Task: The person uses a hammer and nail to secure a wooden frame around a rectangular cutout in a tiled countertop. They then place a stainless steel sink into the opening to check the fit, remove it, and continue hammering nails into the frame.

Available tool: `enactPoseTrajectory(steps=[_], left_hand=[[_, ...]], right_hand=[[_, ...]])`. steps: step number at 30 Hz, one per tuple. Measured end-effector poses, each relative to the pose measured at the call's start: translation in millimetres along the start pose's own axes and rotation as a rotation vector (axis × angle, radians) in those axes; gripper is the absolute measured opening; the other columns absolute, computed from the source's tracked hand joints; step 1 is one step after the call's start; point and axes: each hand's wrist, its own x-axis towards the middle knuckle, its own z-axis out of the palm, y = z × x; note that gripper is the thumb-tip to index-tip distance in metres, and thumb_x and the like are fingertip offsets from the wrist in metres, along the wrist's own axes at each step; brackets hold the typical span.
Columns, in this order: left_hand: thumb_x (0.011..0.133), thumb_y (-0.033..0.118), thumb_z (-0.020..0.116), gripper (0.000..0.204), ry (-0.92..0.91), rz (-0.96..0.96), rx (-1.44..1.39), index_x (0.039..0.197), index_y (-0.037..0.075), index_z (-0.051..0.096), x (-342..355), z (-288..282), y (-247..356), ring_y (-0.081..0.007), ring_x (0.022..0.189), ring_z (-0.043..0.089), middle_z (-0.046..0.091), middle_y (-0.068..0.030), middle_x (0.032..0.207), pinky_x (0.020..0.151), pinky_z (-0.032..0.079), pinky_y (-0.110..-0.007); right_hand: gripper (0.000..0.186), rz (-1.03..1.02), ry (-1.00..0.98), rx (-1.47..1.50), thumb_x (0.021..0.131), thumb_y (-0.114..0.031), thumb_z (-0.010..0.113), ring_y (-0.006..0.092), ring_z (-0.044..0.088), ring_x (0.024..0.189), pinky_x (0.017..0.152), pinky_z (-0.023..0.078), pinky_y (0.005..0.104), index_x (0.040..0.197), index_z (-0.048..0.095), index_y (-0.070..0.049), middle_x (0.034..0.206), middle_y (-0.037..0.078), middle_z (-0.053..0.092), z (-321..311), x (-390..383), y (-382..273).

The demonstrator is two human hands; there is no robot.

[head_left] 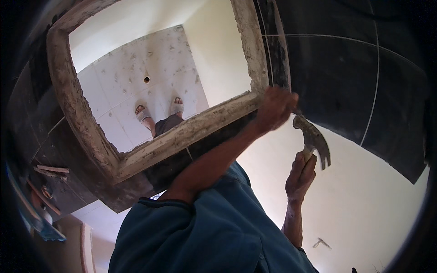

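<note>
My right hand [300, 176] is closed round the light handle of a claw hammer [312, 136], whose claw points down and away to the right. The hammer's face is close against the end of a thin chisel [297, 111], mostly hidden in my closed left hand [276, 108]; whether they touch I cannot tell. My left fist is at the right corner of a rough cement rim [191, 130] framing a large four-sided opening. Black tiles [337, 82] border that corner. The chisel's working tip is out of sight.
Through the opening show a light tiled floor [109, 84] with a round drain hole [146, 79] and my sandalled feet [144, 113]. Wooden strips [52, 169] and a blue-edged item [52, 233] lie at left. A small tool [321, 243] lies at lower right.
</note>
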Motion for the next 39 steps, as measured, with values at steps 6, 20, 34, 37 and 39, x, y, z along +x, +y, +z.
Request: enactPoseTrajectory(steps=[6, 20, 34, 37, 39], left_hand=[[0.092, 0.019, 0.070, 0.022, -0.157, 0.009, 0.004, 0.076, 0.009, 0.058, 2, 1, 76, -0.0257, 0.070, 0.054, 0.055, -0.0060, 0.073, 0.071, 0.043, -0.043], [0.097, 0.024, 0.067, 0.028, -0.234, -0.167, 0.131, 0.079, 0.007, 0.055, -10, -39, 86, -0.0254, 0.060, 0.058, 0.056, -0.0075, 0.069, 0.061, 0.044, -0.041], [0.106, 0.028, 0.055, 0.028, 0.061, -0.560, -0.194, 0.111, 0.004, 0.044, 66, -119, 126, -0.0183, 0.061, 0.054, 0.055, -0.0066, 0.079, 0.060, 0.047, -0.039], [0.106, 0.029, 0.054, 0.028, 0.311, -0.838, -0.146, 0.118, 0.007, 0.044, 118, -207, 184, -0.0084, 0.073, 0.047, 0.052, -0.0029, 0.089, 0.058, 0.042, -0.028], [0.106, 0.026, 0.053, 0.029, 0.378, -0.887, 0.019, 0.126, 0.006, 0.051, 114, -284, 215, -0.0067, 0.075, 0.048, 0.053, -0.0020, 0.094, 0.059, 0.042, -0.025]], right_hand=[[0.029, 0.039, 0.495, 0.392, 0.109, -0.030, 0.043, 0.0012, 0.024, 0.044, 0.036, 0.019, 0.0187, 0.088, 0.040, -0.010, 0.064, -0.005, 0.033, -8, -13, -11], [0.029, 0.286, 0.274, 0.736, 0.111, -0.034, 0.041, 0.0014, 0.026, 0.040, 0.034, 0.021, 0.0202, 0.091, 0.041, -0.013, 0.056, -0.006, 0.031, -15, -22, -2], [0.033, 0.127, 0.072, 0.733, 0.109, -0.037, 0.045, -0.0009, 0.029, 0.045, 0.038, 0.022, 0.0192, 0.109, 0.051, -0.004, 0.061, -0.007, 0.036, -22, -19, -28], [0.046, 0.061, -0.251, 0.680, 0.108, -0.036, 0.043, 0.0045, 0.040, 0.052, 0.043, 0.031, 0.0233, 0.133, 0.052, 0.002, 0.066, -0.003, 0.045, -25, -17, -61], [0.048, 0.071, -0.506, 0.579, 0.107, -0.031, 0.045, 0.0133, 0.058, 0.061, 0.053, 0.046, 0.0276, 0.141, 0.048, 0.003, 0.074, 0.004, 0.060, -9, -17, -78]])
